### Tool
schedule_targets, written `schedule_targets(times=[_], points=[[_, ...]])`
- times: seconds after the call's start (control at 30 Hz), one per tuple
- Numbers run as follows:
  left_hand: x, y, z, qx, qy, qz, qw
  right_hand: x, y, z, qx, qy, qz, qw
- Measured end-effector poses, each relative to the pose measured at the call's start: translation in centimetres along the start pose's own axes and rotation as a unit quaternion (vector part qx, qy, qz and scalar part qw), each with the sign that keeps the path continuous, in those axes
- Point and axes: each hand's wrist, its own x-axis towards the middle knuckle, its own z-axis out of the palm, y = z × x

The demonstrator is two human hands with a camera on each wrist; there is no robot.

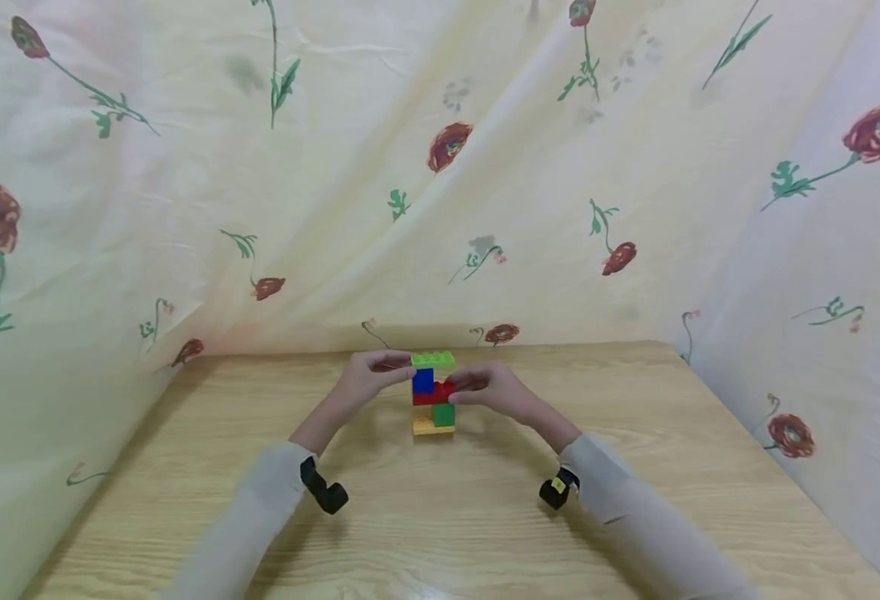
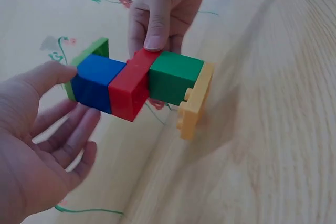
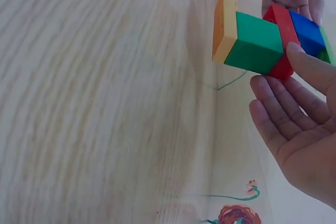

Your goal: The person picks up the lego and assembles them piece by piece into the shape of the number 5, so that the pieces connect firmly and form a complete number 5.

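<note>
**Ana:** Brick tower first: where does it stand, and what is each grip doing?

**Ben:** It stands upright on the worktop, towards the far edge and about midway between the left and right edges. From the bottom up it goes yellow plate, green brick, red brick, blue brick, lime plate. The right hand has its thumb on one face of the red brick; the other fingers lie loose and straight below it. The left wrist view shows further fingers behind that brick, so I judge it a light pinch, not a clenched hold.

**Ana:** And the left hand?

**Ben:** Released, fingers relaxed. Its thumb tip touches the tower's top end, at the lime plate or the blue brick; I cannot tell which. The palm cups the space beside the stack without closing on it.

**Ana:** So how would you handle it well?

**Ben:** My judgement: the stack is narrow and staggered, with the blue and green bricks offset to opposite sides, so a sideways push could tip it or pop a joint. Keep the right pinch steady on the red brick as the anchor. Press straight down along the studs, never across them. Keep the yellow plate flat on the worktop so the wood takes the load.
</note>
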Motion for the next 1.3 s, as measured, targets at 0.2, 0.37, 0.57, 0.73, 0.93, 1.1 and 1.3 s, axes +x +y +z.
schedule_targets(times=[0.2, 0.37, 0.57, 0.73, 0.93, 1.1, 1.3], points=[[0.9, 0.2, -0.8, -0.023, -0.029, -0.074, 0.9966, 0.0, -0.5, -0.1, 0.042, -0.022, 0.035, 0.998], [1.5, 0.1, -1.1, -0.029, -0.042, -0.111, 0.9925, 0.1, -0.6, -0.2, 0.072, -0.036, 0.066, 0.995], [1.9, -1.0, -1.1, -0.046, -0.055, -0.139, 0.9877, 0.4, 0.2, -0.1, 0.065, -0.047, 0.101, 0.992], [2.2, -1.9, -1.1, -0.050, -0.062, -0.157, 0.9844, 0.4, 0.5, 0.3, 0.069, -0.052, 0.119, 0.989], [2.4, -2.3, -0.9, -0.045, -0.066, -0.168, 0.9826, 0.5, 0.6, 0.3, 0.071, -0.061, 0.122, 0.988], [2.4, -2.5, -0.8, -0.040, -0.069, -0.173, 0.9816, 0.5, 0.9, 0.3, 0.070, -0.071, 0.124, 0.987], [2.4, -3.0, -0.8, -0.034, -0.075, -0.174, 0.9812, 0.7, 1.2, 0.4, 0.071, -0.084, 0.127, 0.986]])
